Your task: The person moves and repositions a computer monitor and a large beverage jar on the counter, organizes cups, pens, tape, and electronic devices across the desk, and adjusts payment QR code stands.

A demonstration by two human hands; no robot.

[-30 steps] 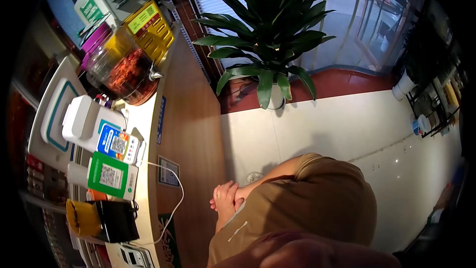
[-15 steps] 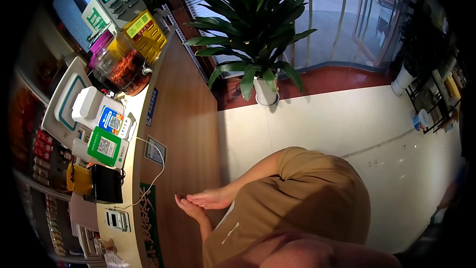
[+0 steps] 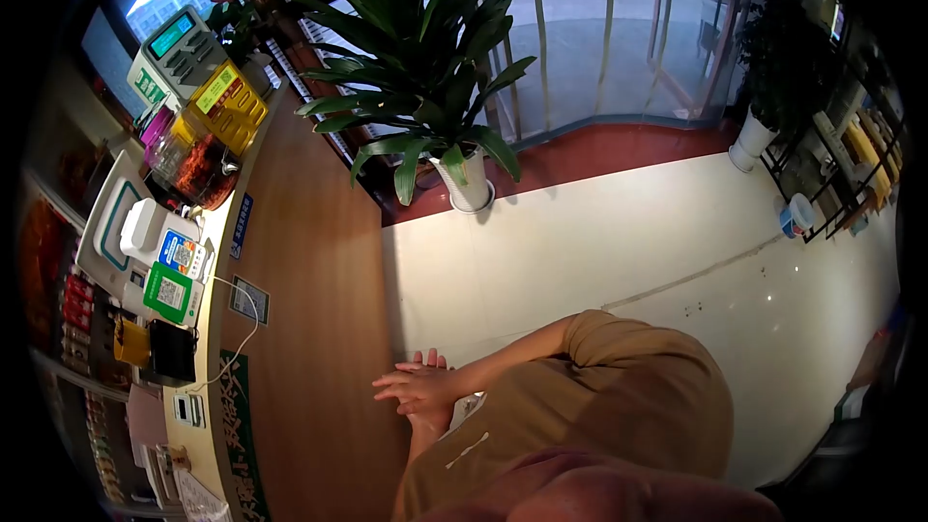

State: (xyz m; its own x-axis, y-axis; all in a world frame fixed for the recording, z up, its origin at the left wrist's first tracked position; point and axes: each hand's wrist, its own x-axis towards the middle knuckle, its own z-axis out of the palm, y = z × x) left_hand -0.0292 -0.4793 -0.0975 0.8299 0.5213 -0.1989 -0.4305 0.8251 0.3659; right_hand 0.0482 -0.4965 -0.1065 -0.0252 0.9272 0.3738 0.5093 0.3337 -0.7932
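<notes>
In front of the brown shirt (image 3: 619, 396), my two hands are pressed together. My right hand (image 3: 423, 388) lies across the other one, its fingers stretched out and somewhat spread to the left. Underneath it is my left hand (image 3: 432, 361), with fingertips poking out past the upper edge and the palm mostly covered. No object shows in either hand. The wooden counter front (image 3: 319, 358) is the nearest surface to them, and a gap to it cannot be judged.
On the counter top (image 3: 208, 358) are a green QR-code sign (image 3: 170, 292), a black box (image 3: 172, 353), a jar of red contents (image 3: 203, 172) and a scale-like machine (image 3: 184, 50). A potted plant (image 3: 469, 184) stands by the glass front. A rack (image 3: 841, 174) is at right.
The view has turned, so the counter and plant sit further left. My hands have gone from palms together to crossed, my right hand over my left, fingers more spread.
</notes>
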